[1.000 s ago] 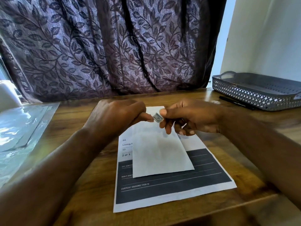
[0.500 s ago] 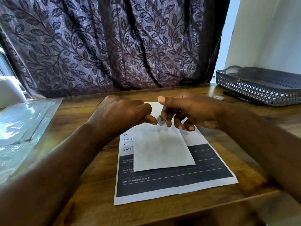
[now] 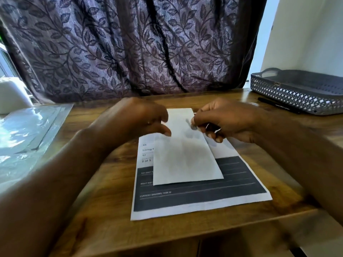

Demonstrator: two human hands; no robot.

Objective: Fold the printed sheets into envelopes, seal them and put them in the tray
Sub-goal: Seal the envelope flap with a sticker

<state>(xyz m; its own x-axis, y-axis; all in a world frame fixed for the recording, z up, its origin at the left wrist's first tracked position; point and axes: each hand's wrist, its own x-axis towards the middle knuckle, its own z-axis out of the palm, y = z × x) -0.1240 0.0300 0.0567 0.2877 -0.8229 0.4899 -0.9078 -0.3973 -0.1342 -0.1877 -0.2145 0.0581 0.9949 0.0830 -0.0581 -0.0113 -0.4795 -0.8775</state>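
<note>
Two hands have parted above the envelope (image 3: 185,156): right hand (image 3: 228,121) pinches the small sticker (image 3: 192,125), left hand (image 3: 141,119) blurred, grip unclear; sealing looks next.

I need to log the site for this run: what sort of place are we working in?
Probably a home room or small office: a wooden table against a leaf-patterned curtain with daylight at its edges, and a grey lattice tray with a black pen beside it.
</note>
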